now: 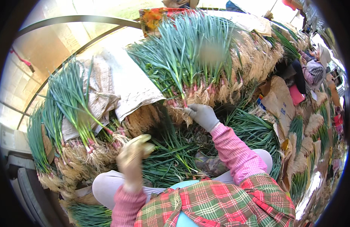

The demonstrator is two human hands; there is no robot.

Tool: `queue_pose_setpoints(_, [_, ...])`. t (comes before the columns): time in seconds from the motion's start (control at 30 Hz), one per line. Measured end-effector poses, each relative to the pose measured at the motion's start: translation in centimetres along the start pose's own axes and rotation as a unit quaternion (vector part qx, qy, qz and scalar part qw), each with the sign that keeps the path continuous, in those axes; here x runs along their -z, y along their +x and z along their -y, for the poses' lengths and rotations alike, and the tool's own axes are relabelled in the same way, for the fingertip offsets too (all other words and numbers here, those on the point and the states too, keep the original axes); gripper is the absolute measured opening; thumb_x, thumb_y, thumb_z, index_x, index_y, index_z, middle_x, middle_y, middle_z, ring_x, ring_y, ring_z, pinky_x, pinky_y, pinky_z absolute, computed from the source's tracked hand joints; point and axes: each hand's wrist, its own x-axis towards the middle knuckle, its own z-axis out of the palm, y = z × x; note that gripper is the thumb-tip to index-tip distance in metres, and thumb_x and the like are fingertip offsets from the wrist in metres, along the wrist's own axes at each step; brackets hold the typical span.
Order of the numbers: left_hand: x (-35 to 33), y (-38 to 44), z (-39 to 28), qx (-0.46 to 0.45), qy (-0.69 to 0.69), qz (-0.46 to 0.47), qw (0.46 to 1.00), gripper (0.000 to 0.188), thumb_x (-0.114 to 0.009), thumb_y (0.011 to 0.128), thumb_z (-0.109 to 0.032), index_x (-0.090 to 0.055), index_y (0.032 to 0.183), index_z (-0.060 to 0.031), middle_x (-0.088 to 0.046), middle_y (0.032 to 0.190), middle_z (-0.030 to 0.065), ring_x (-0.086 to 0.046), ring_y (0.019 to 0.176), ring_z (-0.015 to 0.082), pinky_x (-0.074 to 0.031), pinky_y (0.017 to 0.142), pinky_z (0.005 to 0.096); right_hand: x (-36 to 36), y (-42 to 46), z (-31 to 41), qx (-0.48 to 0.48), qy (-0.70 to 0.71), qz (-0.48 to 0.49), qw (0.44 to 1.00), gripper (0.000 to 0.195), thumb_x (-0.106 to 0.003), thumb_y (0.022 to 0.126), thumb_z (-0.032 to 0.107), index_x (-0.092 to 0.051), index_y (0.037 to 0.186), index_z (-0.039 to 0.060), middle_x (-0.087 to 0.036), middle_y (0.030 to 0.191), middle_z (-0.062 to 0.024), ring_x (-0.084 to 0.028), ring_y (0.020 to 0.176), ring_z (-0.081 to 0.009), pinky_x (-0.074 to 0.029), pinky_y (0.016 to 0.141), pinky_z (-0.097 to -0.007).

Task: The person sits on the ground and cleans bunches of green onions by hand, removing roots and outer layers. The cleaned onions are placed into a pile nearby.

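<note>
My right hand, in a grey glove, pinches the reddish root end of a green onion at the front of a large heap. Long green leaves of this heap point away from me, and pale stringy roots face me. My left hand, in a yellowish glove, is blurred in front of my left knee. It is near a second pile of green onions on the left; whether its fingers hold anything is unclear. Loose green onions lie between my knees.
A white woven sheet drapes between the two heaps. More leaves lie to the right beside brown paper sacking. Another person sits at the far right near rows of bundled onions. A curved frame bar runs along the wall.
</note>
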Motion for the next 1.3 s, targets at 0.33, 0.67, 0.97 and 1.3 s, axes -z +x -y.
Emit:
queue_pose_setpoints(0.33, [-12.7, 5.4, 11.0, 0.181, -0.122, 0.188, 0.957, 0.020, -0.065, 0.100, -0.025, -0.075, 0.102, -0.0067, -0.072, 0.082, -0.0008, -0.054, 0.063, 0.0065, -0.043, 0.057, 0.0240, 3.2, -5.2, 2.4, -0.135, 0.280, 0.034, 0.950, 0.050, -0.065, 0.093, 0.055, -0.073, 0.105, 0.0069, -0.073, 0.084, -0.0103, -0.072, 0.080, -0.0295, -0.056, 0.072, -0.0400])
queue_pose_setpoints(0.67, [-11.3, 2.9, 12.7, 0.156, 0.017, 0.173, 0.972, 0.025, -0.063, 0.102, -0.025, -0.069, 0.101, -0.0009, -0.071, 0.082, 0.0016, -0.065, 0.071, 0.0127, -0.052, 0.065, 0.0269, -1.5, -4.6, 4.0, -0.066, 0.143, -0.013, 0.988, 0.033, -0.068, 0.094, 0.040, -0.073, 0.095, 0.0073, -0.071, 0.085, -0.0162, -0.069, 0.081, -0.0368, -0.055, 0.073, -0.0453])
queue_pose_setpoints(0.97, [-11.0, 2.6, 6.3, -0.049, -0.156, 0.159, 0.974, 0.022, -0.049, 0.107, -0.010, -0.063, 0.118, 0.0033, -0.071, 0.103, 0.0096, -0.066, 0.090, 0.0148, -0.053, 0.085, 0.0277, 1.5, -3.9, 0.1, -0.142, 0.103, 0.266, 0.948, 0.034, -0.058, 0.101, 0.042, -0.070, 0.104, 0.0092, -0.072, 0.083, -0.0080, -0.068, 0.071, -0.0251, -0.056, 0.069, -0.0342])
queue_pose_setpoints(1.3, [-9.3, 4.4, 9.9, 0.338, -0.398, 0.090, 0.848, 0.034, -0.051, 0.107, -0.043, -0.062, 0.096, -0.0123, -0.034, 0.060, -0.0081, -0.026, 0.048, 0.0064, -0.023, 0.045, 0.0244, -2.4, 0.3, 7.0, -0.106, 0.526, 0.238, 0.810, 0.043, -0.063, 0.100, 0.042, -0.070, 0.118, 0.0033, -0.072, 0.095, -0.0055, -0.067, 0.087, -0.0150, -0.053, 0.080, -0.0273])
